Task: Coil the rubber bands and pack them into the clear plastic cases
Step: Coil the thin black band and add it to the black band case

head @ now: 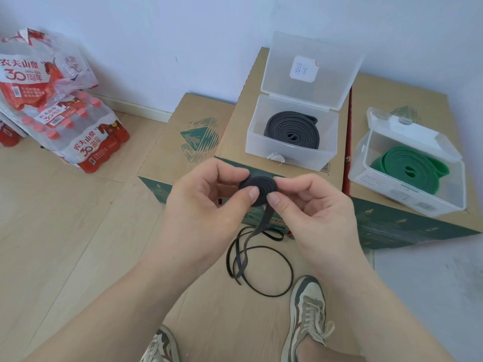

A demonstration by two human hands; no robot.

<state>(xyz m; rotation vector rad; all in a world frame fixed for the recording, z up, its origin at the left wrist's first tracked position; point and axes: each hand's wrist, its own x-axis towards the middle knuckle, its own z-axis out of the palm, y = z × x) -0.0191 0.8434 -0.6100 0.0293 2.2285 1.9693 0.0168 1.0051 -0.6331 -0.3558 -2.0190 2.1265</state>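
Rubber bands number three: a thin black band (pixel 257 190), partly wound into a small flat disc, is pinched between both hands above the floor, its loose tail (pixel 258 259) hanging down in slack loops onto a flattened sheet of cardboard (pixel 209 296). The left hand (pixel 206 199) grips the disc with thumb on its face and fingers behind; the right hand (pixel 305 205) pinches its right edge with thumb and forefinger. Two clear plastic cases stand on cardboard boxes (pixel 235 121), lids open. The middle case (pixel 290 131), rectangular and frosted, holds a wide dark grey band (pixel 291 129) coiled into an oval. The right case (pixel 410 178), at the right box's front edge, holds a coiled green band (pixel 407 168). Two shrink-wrapped packs of red-capped bottles (pixel 65 116) are stacked by the wall. Two worn sneakers (pixel 308 314) show below.
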